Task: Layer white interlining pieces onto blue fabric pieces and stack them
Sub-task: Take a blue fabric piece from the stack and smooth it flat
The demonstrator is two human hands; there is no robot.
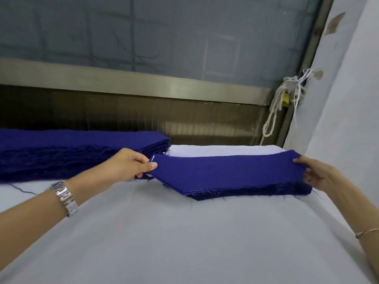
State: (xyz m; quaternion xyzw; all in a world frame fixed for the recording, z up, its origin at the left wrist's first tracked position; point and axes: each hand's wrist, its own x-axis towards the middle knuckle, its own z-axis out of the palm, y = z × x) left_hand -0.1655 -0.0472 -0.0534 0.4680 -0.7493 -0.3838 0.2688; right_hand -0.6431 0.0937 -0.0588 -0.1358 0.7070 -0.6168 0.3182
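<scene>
My left hand [131,165] pinches one end of the long dark blue cloth piece [225,171], thumb on top. My right hand [315,175] pinches the other end. The piece lies on top of a small stack of blue pieces [246,194] on the grey table cover [184,242], in front of the pile of white lining pieces [215,150]. I think it is light and floppy, so holding both ends should stop it sagging. The frayed edges might snag.

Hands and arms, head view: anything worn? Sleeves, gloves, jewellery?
No sleeves or gloves in view; both forearms are bare. The left hand has a silver metal link watch at the wrist; the right hand has a thin gold-coloured bracelet.
</scene>
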